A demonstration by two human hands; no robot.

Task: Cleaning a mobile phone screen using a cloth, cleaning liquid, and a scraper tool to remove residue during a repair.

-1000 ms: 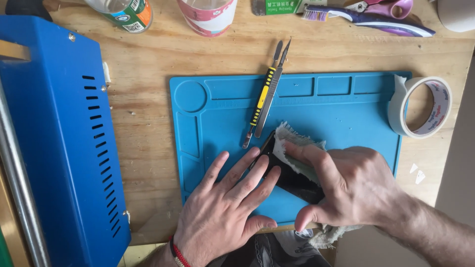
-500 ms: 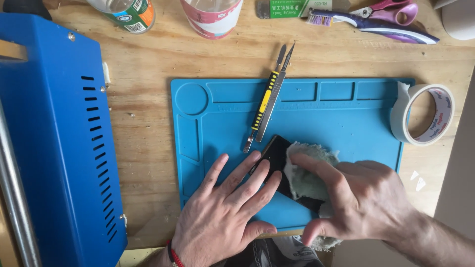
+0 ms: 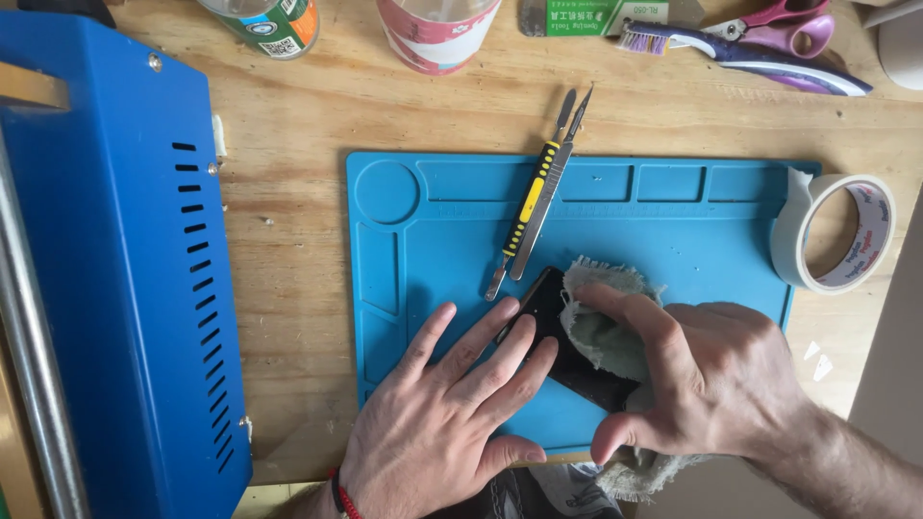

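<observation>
Phone on blue mat: left hand flat, pinning; right hand presses cloth.

a flat black phone is lying tilted on the mat, its upper corner showing beyond the fingertips pressing on it. a frayed pale grey-green cloth is covering its right part, bunched under the other hand and trailing below it.

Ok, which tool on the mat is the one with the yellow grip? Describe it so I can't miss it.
Start at the blue mat on the wooden table. Near its top middle, two slim tools lie side by side, slanting. The yellow-gripped tool is the left one, with black bands; its neighbour, the plain metal tool, is bare grey.
</observation>
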